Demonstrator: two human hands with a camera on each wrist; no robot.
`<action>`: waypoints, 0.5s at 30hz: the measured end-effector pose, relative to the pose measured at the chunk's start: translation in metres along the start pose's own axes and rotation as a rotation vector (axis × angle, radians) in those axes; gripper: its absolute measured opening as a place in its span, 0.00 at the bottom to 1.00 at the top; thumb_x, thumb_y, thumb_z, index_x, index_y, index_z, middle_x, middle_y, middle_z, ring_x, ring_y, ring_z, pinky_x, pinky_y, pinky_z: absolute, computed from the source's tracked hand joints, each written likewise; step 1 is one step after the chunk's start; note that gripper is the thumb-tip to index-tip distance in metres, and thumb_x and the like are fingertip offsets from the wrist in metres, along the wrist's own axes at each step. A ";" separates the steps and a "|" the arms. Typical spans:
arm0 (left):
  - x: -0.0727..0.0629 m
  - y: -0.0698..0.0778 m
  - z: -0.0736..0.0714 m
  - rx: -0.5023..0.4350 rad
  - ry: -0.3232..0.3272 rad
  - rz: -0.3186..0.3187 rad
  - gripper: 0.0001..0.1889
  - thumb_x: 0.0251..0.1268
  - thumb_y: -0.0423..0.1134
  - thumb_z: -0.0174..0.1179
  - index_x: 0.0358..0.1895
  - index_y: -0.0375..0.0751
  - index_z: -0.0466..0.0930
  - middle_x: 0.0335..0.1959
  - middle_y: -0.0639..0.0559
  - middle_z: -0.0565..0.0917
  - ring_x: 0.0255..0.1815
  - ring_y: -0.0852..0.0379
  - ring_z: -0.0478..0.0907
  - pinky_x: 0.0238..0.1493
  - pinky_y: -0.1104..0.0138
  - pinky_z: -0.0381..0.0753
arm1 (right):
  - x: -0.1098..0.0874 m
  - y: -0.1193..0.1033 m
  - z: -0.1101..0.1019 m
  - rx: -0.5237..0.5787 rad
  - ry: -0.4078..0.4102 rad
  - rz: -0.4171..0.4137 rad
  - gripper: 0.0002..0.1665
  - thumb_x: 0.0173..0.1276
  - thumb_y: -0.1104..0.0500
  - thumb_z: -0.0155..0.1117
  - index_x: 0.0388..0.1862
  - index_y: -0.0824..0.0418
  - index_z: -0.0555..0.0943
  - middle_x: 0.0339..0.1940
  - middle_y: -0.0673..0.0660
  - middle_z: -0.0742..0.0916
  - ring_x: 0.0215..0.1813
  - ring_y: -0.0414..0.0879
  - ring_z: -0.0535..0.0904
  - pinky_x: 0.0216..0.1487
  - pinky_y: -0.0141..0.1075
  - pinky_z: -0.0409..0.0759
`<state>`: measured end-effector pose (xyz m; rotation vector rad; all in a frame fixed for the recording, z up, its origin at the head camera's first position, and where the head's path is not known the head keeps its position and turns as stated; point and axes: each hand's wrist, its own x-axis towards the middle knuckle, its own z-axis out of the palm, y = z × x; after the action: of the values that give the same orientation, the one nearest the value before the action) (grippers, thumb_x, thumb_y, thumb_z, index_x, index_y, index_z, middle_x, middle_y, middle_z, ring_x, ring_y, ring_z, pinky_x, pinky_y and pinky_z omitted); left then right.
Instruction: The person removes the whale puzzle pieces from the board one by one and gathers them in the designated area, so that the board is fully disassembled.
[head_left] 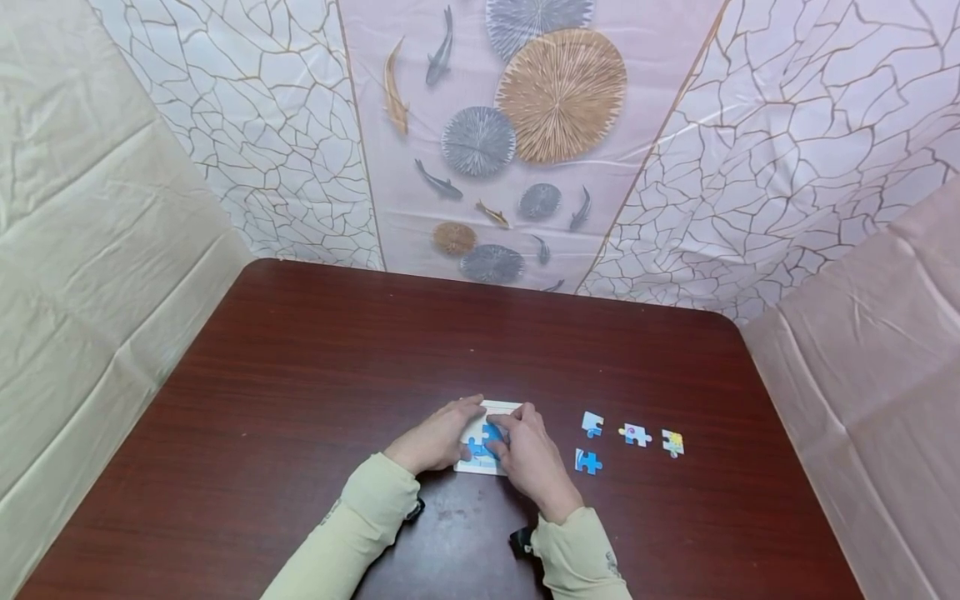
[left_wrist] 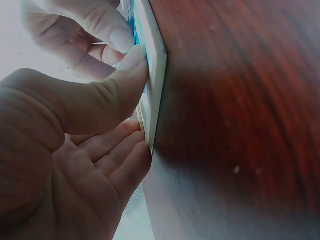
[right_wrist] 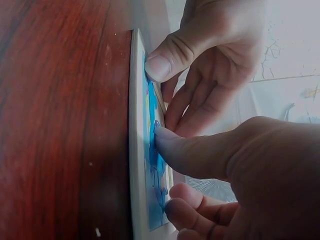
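A small white-framed puzzle tray (head_left: 504, 406) lies on the table, with blue-and-white pieces in it. My left hand (head_left: 438, 437) grips its left side, thumb on the face and fingers along the edge. From the right, my right hand (head_left: 534, 457) reaches over the tray. Its thumb and index finger pinch a blue puzzle piece (head_left: 491, 433) against the picture. In the right wrist view the thumb lies on the blue surface (right_wrist: 159, 164), other fingertips close by the frame. The left wrist view shows both thumbs almost meeting above the tray's pale rim (left_wrist: 159, 62).
Several loose puzzle pieces lie right of the tray: a blue-and-white one (head_left: 592, 424), a bluer one (head_left: 588, 462), one with a pink swirl (head_left: 635, 434) and a yellow one (head_left: 672, 442). The dark red-brown table (head_left: 337, 350) meets patterned cloth walls behind.
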<state>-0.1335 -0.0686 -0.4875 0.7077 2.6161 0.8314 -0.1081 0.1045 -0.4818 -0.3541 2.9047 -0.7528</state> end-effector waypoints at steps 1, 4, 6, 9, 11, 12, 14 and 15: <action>0.000 0.000 0.000 -0.002 -0.002 -0.002 0.34 0.55 0.28 0.69 0.68 0.33 0.68 0.74 0.42 0.62 0.74 0.43 0.58 0.71 0.53 0.61 | 0.000 0.000 0.000 -0.002 -0.001 -0.002 0.23 0.66 0.59 0.68 0.60 0.59 0.80 0.40 0.54 0.71 0.43 0.48 0.67 0.30 0.34 0.71; -0.001 0.001 -0.001 -0.008 -0.003 -0.006 0.34 0.55 0.28 0.69 0.68 0.34 0.68 0.74 0.43 0.62 0.74 0.43 0.57 0.71 0.53 0.61 | 0.001 0.000 -0.001 -0.007 -0.008 -0.009 0.24 0.66 0.59 0.68 0.61 0.59 0.80 0.41 0.54 0.71 0.43 0.48 0.67 0.30 0.34 0.71; -0.001 0.001 -0.001 -0.013 -0.008 -0.011 0.34 0.56 0.28 0.68 0.68 0.34 0.68 0.74 0.43 0.62 0.74 0.43 0.57 0.71 0.53 0.61 | 0.002 0.000 -0.002 -0.011 -0.014 -0.015 0.23 0.65 0.59 0.68 0.59 0.59 0.81 0.41 0.55 0.72 0.43 0.48 0.68 0.30 0.35 0.72; -0.001 0.001 -0.001 -0.019 -0.010 -0.015 0.34 0.56 0.28 0.68 0.68 0.34 0.68 0.74 0.43 0.61 0.74 0.43 0.57 0.71 0.53 0.61 | 0.003 -0.001 -0.005 -0.030 -0.014 -0.030 0.20 0.64 0.59 0.69 0.56 0.59 0.83 0.40 0.55 0.73 0.42 0.48 0.69 0.33 0.36 0.74; -0.001 0.001 -0.001 -0.023 -0.012 -0.018 0.33 0.57 0.28 0.68 0.68 0.34 0.68 0.74 0.44 0.61 0.74 0.43 0.56 0.71 0.53 0.61 | 0.005 -0.001 -0.006 -0.044 -0.014 -0.036 0.19 0.62 0.59 0.71 0.53 0.58 0.83 0.39 0.55 0.74 0.41 0.48 0.70 0.34 0.37 0.76; -0.001 0.001 -0.001 -0.023 -0.011 -0.019 0.33 0.57 0.28 0.68 0.68 0.35 0.68 0.74 0.44 0.61 0.74 0.44 0.56 0.71 0.53 0.61 | 0.007 -0.001 -0.007 -0.049 -0.015 -0.036 0.18 0.62 0.59 0.71 0.52 0.58 0.84 0.38 0.55 0.74 0.41 0.48 0.70 0.35 0.38 0.76; 0.000 0.001 -0.001 -0.021 -0.013 -0.021 0.33 0.57 0.28 0.68 0.68 0.35 0.68 0.74 0.45 0.61 0.74 0.45 0.56 0.71 0.53 0.61 | 0.009 -0.002 -0.007 -0.052 -0.020 -0.030 0.18 0.60 0.59 0.73 0.50 0.58 0.84 0.38 0.54 0.74 0.41 0.48 0.71 0.36 0.38 0.77; 0.000 0.002 -0.001 -0.018 -0.016 -0.024 0.33 0.57 0.28 0.68 0.68 0.35 0.68 0.74 0.45 0.61 0.74 0.45 0.56 0.71 0.54 0.61 | 0.010 -0.002 -0.008 -0.048 -0.028 -0.021 0.18 0.60 0.60 0.73 0.49 0.57 0.84 0.37 0.54 0.73 0.40 0.47 0.70 0.36 0.38 0.77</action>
<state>-0.1330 -0.0681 -0.4855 0.6735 2.5945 0.8385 -0.1188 0.1039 -0.4746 -0.3980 2.9019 -0.6762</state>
